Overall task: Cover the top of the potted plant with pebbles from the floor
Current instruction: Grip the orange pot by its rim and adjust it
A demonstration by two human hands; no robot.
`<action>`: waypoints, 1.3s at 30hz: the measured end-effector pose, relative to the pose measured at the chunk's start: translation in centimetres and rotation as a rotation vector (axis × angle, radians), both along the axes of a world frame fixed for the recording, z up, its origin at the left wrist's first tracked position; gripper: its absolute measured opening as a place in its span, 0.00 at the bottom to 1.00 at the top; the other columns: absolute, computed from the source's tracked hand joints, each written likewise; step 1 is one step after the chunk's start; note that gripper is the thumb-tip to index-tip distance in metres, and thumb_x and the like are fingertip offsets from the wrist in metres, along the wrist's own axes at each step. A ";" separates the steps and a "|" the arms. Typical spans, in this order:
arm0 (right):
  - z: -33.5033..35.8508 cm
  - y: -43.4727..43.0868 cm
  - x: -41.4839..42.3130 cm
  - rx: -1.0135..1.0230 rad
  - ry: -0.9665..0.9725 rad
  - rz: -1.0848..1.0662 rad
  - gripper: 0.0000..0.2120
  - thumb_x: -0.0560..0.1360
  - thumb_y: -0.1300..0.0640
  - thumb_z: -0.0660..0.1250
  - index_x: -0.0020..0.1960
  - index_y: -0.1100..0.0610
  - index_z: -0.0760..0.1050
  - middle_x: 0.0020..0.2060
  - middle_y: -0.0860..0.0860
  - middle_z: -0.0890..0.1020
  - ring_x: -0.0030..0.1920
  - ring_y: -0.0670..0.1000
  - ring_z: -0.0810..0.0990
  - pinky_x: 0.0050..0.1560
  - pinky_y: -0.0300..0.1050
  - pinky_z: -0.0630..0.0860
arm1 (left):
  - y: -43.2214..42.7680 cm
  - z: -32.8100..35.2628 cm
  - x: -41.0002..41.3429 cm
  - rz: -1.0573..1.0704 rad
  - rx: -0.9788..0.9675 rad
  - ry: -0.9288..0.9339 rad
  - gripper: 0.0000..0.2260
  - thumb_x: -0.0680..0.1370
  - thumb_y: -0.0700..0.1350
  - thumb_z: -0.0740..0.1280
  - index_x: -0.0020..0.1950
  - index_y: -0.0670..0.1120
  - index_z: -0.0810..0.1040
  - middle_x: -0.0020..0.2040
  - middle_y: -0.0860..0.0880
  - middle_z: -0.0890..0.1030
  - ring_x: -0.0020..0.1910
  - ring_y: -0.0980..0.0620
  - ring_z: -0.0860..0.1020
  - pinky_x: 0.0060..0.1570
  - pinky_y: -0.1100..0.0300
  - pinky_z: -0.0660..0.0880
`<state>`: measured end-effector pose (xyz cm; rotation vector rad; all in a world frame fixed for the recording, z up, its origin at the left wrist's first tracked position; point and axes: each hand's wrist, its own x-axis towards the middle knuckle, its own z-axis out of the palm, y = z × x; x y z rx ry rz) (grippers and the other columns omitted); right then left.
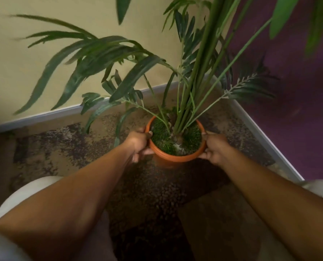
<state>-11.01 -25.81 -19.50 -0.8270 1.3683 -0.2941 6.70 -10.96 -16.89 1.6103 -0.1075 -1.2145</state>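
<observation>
1. left hand (140,146) – wrapped on the left side of the terracotta pot (174,158) rim; thumb over the lip w/ its tip inside the rim, fingers curled under & round the outer wall. gripping the pot.
2. right hand (214,148) – mirrors it on the right side of the rim; thumb on top of the lip, fingers curled on the outer wall. also gripping the pot.
3. both forearms bare, reaching fwd from the bottom corners of the view; pale fabric shows under each arm, prob. the person's knees.
4. pot sits between the two hands, in the room corner; can't tell if it rests on the floor or is lifted a bit.
5. inside the pot: green moss-like covering (159,135) over most of the top, a few pale patches near the stems. no pebbles clearly seen on top.
6. palm plant (187,102) – several green stems rise from the pot centre, long fronds spread left, up & right, some blurred.
7. floor in front of the pot: dark patch of small rounded pebbles (157,200), between the arms & near the pot base.
8. around that: mottled brown/dark carpet (62,146).
9. beyond: cream wall (44,72) at left, purple wall (298,110) at right, pale skirting board (260,136) along both, meeting behind the plant.
</observation>
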 end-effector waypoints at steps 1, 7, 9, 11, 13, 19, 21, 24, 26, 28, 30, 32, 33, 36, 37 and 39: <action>0.1 -0.2 0.1 -0.014 0.004 0.007 0.16 0.85 0.56 0.55 0.70 0.50 0.73 0.49 0.54 0.84 0.40 0.53 0.83 0.24 0.50 0.81 | -0.2 0.0 0.0 -0.003 -0.012 0.010 0.14 0.83 0.39 0.56 0.67 0.45 0.73 0.47 0.46 0.80 0.33 0.52 0.82 0.34 0.50 0.80; -0.4 -1.3 0.6 -0.101 0.022 0.001 0.14 0.84 0.55 0.56 0.66 0.50 0.75 0.48 0.53 0.84 0.38 0.52 0.83 0.23 0.46 0.80 | -1.1 -1.0 0.3 -0.035 -0.045 0.052 0.16 0.84 0.40 0.54 0.70 0.45 0.71 0.51 0.44 0.81 0.42 0.47 0.82 0.43 0.47 0.80; -0.8 -1.5 0.6 -0.108 0.011 0.005 0.14 0.84 0.56 0.57 0.67 0.51 0.75 0.54 0.55 0.84 0.42 0.54 0.83 0.25 0.48 0.81 | -1.3 -1.6 0.5 -0.041 -0.049 0.055 0.16 0.84 0.40 0.54 0.70 0.45 0.71 0.48 0.45 0.81 0.40 0.48 0.82 0.43 0.47 0.80; -1.5 -1.6 0.8 -0.108 0.010 0.010 0.14 0.84 0.56 0.58 0.67 0.50 0.75 0.54 0.55 0.84 0.43 0.54 0.84 0.27 0.48 0.81 | -1.5 -2.2 0.7 -0.029 -0.048 0.050 0.16 0.84 0.39 0.54 0.70 0.46 0.70 0.47 0.45 0.81 0.38 0.50 0.82 0.42 0.49 0.81; -2.2 -1.6 1.1 -0.109 0.027 0.015 0.14 0.83 0.54 0.59 0.68 0.50 0.75 0.51 0.53 0.83 0.43 0.54 0.82 0.29 0.49 0.81 | -1.6 -2.9 0.7 -0.017 -0.037 0.033 0.16 0.84 0.40 0.54 0.70 0.47 0.70 0.51 0.44 0.81 0.42 0.48 0.82 0.44 0.48 0.81; -3.2 -2.2 0.9 -0.111 0.064 0.062 0.19 0.82 0.50 0.60 0.73 0.45 0.70 0.45 0.48 0.73 0.43 0.54 0.74 0.35 0.52 0.82 | -1.7 -4.1 0.4 -0.019 -0.054 -0.010 0.17 0.84 0.41 0.55 0.72 0.49 0.70 0.54 0.46 0.81 0.43 0.50 0.81 0.47 0.50 0.80; -3.2 -2.1 0.9 -0.107 0.070 0.056 0.19 0.82 0.50 0.60 0.73 0.44 0.69 0.56 0.51 0.76 0.51 0.57 0.77 0.40 0.56 0.83 | -1.8 -4.2 0.4 -0.027 -0.066 0.000 0.18 0.84 0.42 0.55 0.72 0.51 0.69 0.52 0.49 0.81 0.43 0.52 0.81 0.46 0.51 0.80; -3.4 -1.9 0.8 -0.112 0.082 0.057 0.20 0.82 0.48 0.60 0.74 0.42 0.68 0.67 0.52 0.73 0.60 0.61 0.77 0.42 0.58 0.84 | -1.8 -4.4 0.4 -0.021 -0.053 0.014 0.17 0.84 0.43 0.55 0.72 0.50 0.69 0.54 0.46 0.81 0.42 0.51 0.81 0.41 0.53 0.81; -3.4 -1.9 0.8 -0.117 0.081 0.067 0.20 0.82 0.48 0.60 0.74 0.43 0.67 0.67 0.52 0.73 0.60 0.61 0.77 0.40 0.56 0.84 | -1.9 -4.5 0.4 -0.018 -0.036 -0.001 0.16 0.83 0.43 0.56 0.71 0.48 0.70 0.52 0.46 0.81 0.40 0.51 0.82 0.41 0.53 0.81; -3.3 -1.8 0.8 -0.128 0.077 0.064 0.20 0.83 0.49 0.59 0.74 0.44 0.68 0.64 0.52 0.74 0.54 0.58 0.79 0.35 0.53 0.84 | -1.9 -4.3 0.4 -0.015 -0.035 -0.021 0.16 0.83 0.42 0.56 0.70 0.48 0.71 0.47 0.47 0.82 0.34 0.53 0.83 0.37 0.54 0.82; -3.3 -1.8 0.8 -0.149 0.073 0.058 0.20 0.83 0.50 0.59 0.74 0.46 0.68 0.60 0.52 0.75 0.47 0.55 0.78 0.28 0.50 0.83 | -1.9 -4.0 0.4 -0.003 -0.037 -0.028 0.15 0.83 0.40 0.56 0.69 0.48 0.72 0.44 0.48 0.81 0.29 0.56 0.82 0.31 0.55 0.82; -3.2 -1.8 0.7 -0.156 0.067 0.052 0.20 0.83 0.51 0.60 0.74 0.48 0.68 0.58 0.52 0.74 0.47 0.55 0.77 0.26 0.49 0.82 | -1.9 -3.6 0.2 0.010 -0.037 -0.028 0.16 0.83 0.39 0.56 0.69 0.48 0.72 0.44 0.48 0.81 0.27 0.56 0.82 0.29 0.56 0.82; -3.3 -1.6 0.7 -0.155 0.063 0.043 0.20 0.83 0.52 0.60 0.74 0.48 0.68 0.57 0.53 0.74 0.48 0.56 0.77 0.26 0.49 0.82 | -1.9 -3.4 0.1 0.012 -0.040 -0.033 0.16 0.83 0.39 0.56 0.69 0.48 0.72 0.44 0.48 0.81 0.26 0.56 0.81 0.28 0.56 0.81; -3.4 -1.2 0.7 -0.142 0.050 -0.002 0.19 0.83 0.53 0.61 0.73 0.49 0.69 0.59 0.54 0.76 0.50 0.57 0.78 0.32 0.54 0.83 | -1.6 -2.7 0.2 -0.012 -0.050 -0.063 0.16 0.83 0.38 0.55 0.69 0.48 0.72 0.43 0.47 0.80 0.29 0.53 0.80 0.33 0.53 0.81; -3.3 -1.1 0.7 -0.139 0.038 -0.012 0.19 0.83 0.53 0.61 0.73 0.49 0.69 0.59 0.53 0.76 0.50 0.57 0.79 0.32 0.55 0.84 | -1.5 -2.4 0.4 -0.021 -0.049 -0.076 0.16 0.83 0.39 0.56 0.69 0.49 0.72 0.44 0.46 0.80 0.31 0.52 0.80 0.36 0.52 0.81; -2.9 -0.9 0.8 -0.143 0.018 -0.024 0.19 0.83 0.54 0.60 0.73 0.50 0.69 0.55 0.52 0.78 0.47 0.57 0.81 0.29 0.53 0.83 | -1.4 -2.0 0.5 -0.025 -0.054 -0.096 0.16 0.83 0.39 0.56 0.70 0.48 0.72 0.47 0.43 0.79 0.35 0.49 0.79 0.40 0.50 0.80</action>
